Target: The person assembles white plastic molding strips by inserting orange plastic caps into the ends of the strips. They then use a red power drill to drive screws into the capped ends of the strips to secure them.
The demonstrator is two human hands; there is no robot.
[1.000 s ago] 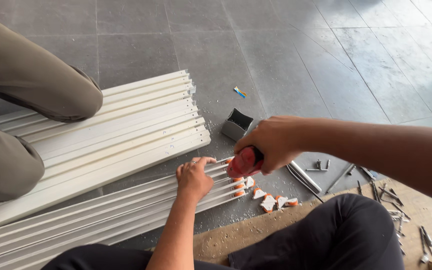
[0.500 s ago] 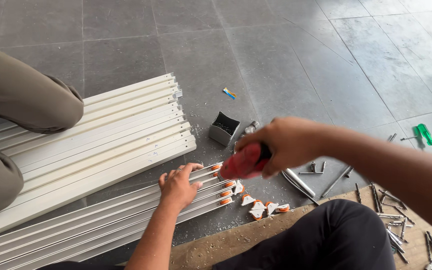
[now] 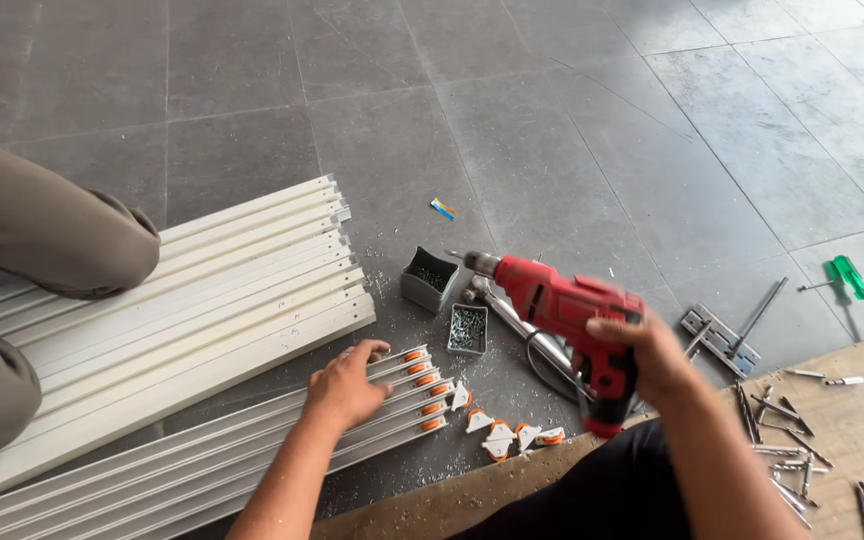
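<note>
My right hand (image 3: 652, 358) grips the handle of a red power drill (image 3: 564, 308), held above the floor with its chuck pointing left toward a small open grey box (image 3: 430, 279). My left hand (image 3: 345, 383) rests flat, fingers spread, on the near bundle of white aluminium rails (image 3: 202, 455). The rail ends beside that hand carry orange and white rollers (image 3: 430, 385). Several loose rollers (image 3: 512, 436) lie on the floor just right of the rails.
A second stack of white profiles (image 3: 192, 300) lies farther back, with another person's knee (image 3: 62, 235) on it. A tray of screws (image 3: 468, 329), metal brackets (image 3: 712, 330), a green-handled screwdriver (image 3: 852, 280) and loose bits on a wooden board (image 3: 852, 430) are at right.
My right hand has lifted the drill away from the rail ends and swung it right, so the whole drill shows. The left hand stays on the rails.
</note>
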